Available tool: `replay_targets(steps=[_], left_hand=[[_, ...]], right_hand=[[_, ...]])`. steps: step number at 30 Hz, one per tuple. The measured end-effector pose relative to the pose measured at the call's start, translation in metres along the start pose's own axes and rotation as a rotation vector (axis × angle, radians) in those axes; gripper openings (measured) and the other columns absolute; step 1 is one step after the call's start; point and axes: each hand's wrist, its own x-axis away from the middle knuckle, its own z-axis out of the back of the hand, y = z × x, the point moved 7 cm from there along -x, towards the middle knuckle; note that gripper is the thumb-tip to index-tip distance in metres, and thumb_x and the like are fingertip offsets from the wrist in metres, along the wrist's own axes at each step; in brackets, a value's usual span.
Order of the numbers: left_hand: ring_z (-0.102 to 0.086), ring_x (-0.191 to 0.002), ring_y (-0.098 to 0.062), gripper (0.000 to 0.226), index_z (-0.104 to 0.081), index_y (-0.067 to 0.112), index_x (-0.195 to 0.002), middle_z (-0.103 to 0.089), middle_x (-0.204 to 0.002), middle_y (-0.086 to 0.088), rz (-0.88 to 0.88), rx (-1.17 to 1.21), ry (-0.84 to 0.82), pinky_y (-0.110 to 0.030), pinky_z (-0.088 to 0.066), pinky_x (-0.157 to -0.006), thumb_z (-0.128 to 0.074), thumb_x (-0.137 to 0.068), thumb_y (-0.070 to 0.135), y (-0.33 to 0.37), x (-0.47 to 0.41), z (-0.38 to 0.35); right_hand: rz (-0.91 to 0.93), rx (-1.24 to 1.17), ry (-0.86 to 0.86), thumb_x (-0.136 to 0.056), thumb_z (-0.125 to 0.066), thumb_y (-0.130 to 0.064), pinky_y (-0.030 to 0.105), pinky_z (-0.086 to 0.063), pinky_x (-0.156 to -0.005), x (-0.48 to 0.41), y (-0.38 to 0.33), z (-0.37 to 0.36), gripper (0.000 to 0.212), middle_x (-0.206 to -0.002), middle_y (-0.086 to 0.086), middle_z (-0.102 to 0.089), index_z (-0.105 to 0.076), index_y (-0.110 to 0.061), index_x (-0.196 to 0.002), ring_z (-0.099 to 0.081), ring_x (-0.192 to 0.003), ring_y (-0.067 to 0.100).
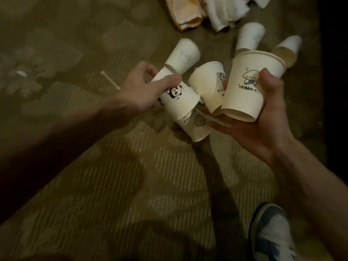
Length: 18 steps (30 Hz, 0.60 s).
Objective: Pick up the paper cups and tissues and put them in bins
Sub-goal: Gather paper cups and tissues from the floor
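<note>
paper this thin creases easily, so squeeze lightly. your left hand (148, 85) has thumb and fingers curled round the panda cup (175, 93), held on its side above the carpet (94, 185). the smiley cup (196, 127) pokes out just below it, and it is not clear whether the two are nested or only overlapping. your right hand (263, 117) wraps the dog-print cup (244, 91), mouth up, thumb beside the drawing. its doubled rim suggests a stack. a tilted cup (206, 85) sits between your hands, touching the dog-print cup; whether a finger pins it is hidden.

the step looks like gathering the cups into one stack. turn the panda cup so its base points at the open mouth in your right hand. then slide it in straight rather than at an angle, which would buckle the wall. secure the tilted cup first, as it seems the likeliest to drop. loose cups (184, 55) lie on their sides farther off, with the tissues (226, 14) beyond them. no bin is in view, so one firm stack should make carrying easier.
</note>
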Motion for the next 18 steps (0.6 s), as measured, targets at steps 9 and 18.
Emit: replay_targets(steps=[9, 18], left_hand=[[-0.07, -0.084, -0.012, 0.032, -0.065, 0.039, -0.103, -0.072, -0.091, 0.013, -0.381, -0.032, -0.63, -0.038, -0.061, -0.062, -0.063, -0.075, 0.056, 0.141, 0.067, -0.158], [-0.069, -0.069, -0.006, 0.037, -0.07, 0.027, -0.084, -0.072, -0.077, 0.007, -0.679, -0.05, -0.837, -0.019, -0.052, -0.054, -0.062, -0.076, 0.062, 0.233, 0.197, -0.269]], right_hand=[[0.127, 0.131, 0.051, -0.067, -0.056, -0.064, 0.052, -0.054, -0.084, 0.143, -0.113, 0.087, 0.062, -0.107, 0.005, -0.071, -0.072, -0.017, -0.105, -0.066, -0.104, 0.028], [0.328, 0.12, 0.033, -0.062, -0.078, -0.057, 0.055, -0.049, -0.092, 0.3, -0.153, 0.184, 0.075, -0.109, 0.007, -0.065, -0.062, -0.013, -0.12, -0.059, -0.108, 0.028]])
